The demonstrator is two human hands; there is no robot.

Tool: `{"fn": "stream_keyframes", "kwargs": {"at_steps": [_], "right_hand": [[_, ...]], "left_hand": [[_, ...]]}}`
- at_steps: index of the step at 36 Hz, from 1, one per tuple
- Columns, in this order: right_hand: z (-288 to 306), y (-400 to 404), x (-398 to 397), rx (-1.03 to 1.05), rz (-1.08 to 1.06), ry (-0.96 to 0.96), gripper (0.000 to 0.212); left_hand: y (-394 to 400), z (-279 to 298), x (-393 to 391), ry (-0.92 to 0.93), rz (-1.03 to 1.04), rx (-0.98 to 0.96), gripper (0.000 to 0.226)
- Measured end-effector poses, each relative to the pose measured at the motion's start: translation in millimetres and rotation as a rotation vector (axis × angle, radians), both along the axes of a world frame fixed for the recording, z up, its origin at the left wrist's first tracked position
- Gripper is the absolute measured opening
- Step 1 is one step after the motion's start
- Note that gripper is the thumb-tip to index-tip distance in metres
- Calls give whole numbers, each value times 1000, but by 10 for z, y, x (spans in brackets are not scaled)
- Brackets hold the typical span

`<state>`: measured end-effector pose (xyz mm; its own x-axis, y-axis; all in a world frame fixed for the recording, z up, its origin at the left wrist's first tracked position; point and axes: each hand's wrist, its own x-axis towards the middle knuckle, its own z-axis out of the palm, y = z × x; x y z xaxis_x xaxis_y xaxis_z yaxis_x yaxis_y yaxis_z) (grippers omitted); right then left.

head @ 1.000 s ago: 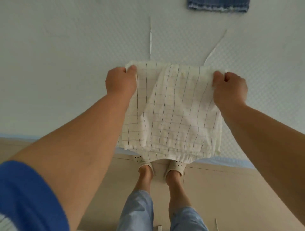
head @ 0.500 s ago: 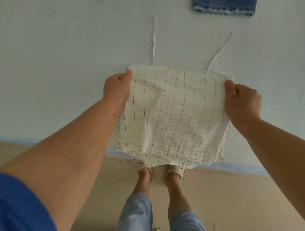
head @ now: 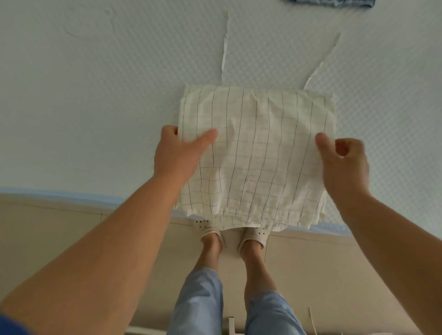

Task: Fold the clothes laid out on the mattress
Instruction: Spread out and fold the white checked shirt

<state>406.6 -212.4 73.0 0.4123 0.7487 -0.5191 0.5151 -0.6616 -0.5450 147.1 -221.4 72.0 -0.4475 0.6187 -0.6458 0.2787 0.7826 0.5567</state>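
A white garment with thin dark check lines [head: 253, 153] lies folded flat on the pale mattress [head: 95, 95]. Its near hem hangs slightly over the mattress edge. Two thin white straps [head: 224, 52] run away from its far edge across the mattress. My left hand [head: 177, 155] pinches the garment's left edge, with the thumb on top of the cloth. My right hand [head: 342, 165] is at the right edge; its thumb touches the cloth and its fingers are curled with nothing visible in them.
A blue denim piece [head: 330, 2] lies at the far edge of the view. The mattress edge with blue trim [head: 71, 194] runs across in front of me. Below it are beige floor tiles [head: 71, 227] and my feet in pale slippers [head: 208, 229].
The garment has gone from being held up to lying flat on the mattress. Both hands have slid back along its side edges toward me, and the right hand has loosened its grip.
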Motion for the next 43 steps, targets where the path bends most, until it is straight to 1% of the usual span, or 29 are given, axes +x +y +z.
{"fn": "stream_keyframes", "kwargs": {"at_steps": [1,3,5,7,9,12,15,17,20,22,24,26,28,32,34,38,40,41,43], "right_hand": [[14,-101,-27,-28,-14,4,57],[48,-304,-56,-68,-9,-47,75],[80,-528,-30,-36,53,-108,81],[102,-764,35,5,171,-149,81],[100,-976,100,-22,343,-183,84],[52,-1185,147,-75,585,-202,84],[-25,-1243,162,-40,660,-254,67],[-72,-1230,181,10,669,-290,52],[-102,-1197,206,83,675,-267,31],[-88,-1179,214,139,692,-247,15],[-60,-1150,231,158,638,-206,7],[-30,-1128,268,187,546,-160,7],[20,-1108,317,244,503,-156,6],[116,-1136,406,313,503,-177,11],[125,-1163,412,327,535,-197,12],[56,-1209,380,292,570,-212,14],[16,-1227,367,277,589,-210,14],[-2,-1237,363,275,604,-210,14],[-37,-1258,363,276,645,-212,13]], "left_hand": [[-103,22,21,72,-20,17,69],[-310,67,42,254,-40,83,78],[-521,119,55,355,-75,196,77],[-737,161,84,345,-194,275,64],[-948,140,100,319,-374,273,54],[-1148,30,74,331,-585,163,60],[-1199,-92,16,369,-705,108,63],[-1175,-153,-29,404,-716,129,53],[-1124,-200,-78,469,-735,204,31],[-1112,-217,-101,460,-748,232,21],[-1120,-218,-127,413,-716,243,17],[-1146,-195,-162,370,-661,251,17],[-1177,-133,-195,350,-642,292,15],[-1250,19,-218,322,-633,414,14],[-1302,45,-226,321,-644,437,11],[-1362,-12,-251,340,-726,313,4],[-1340,-12,-238,403,-747,286,7],[-1298,14,-215,436,-733,300,13],[-1115,99,-108,452,-677,383,25]]}}
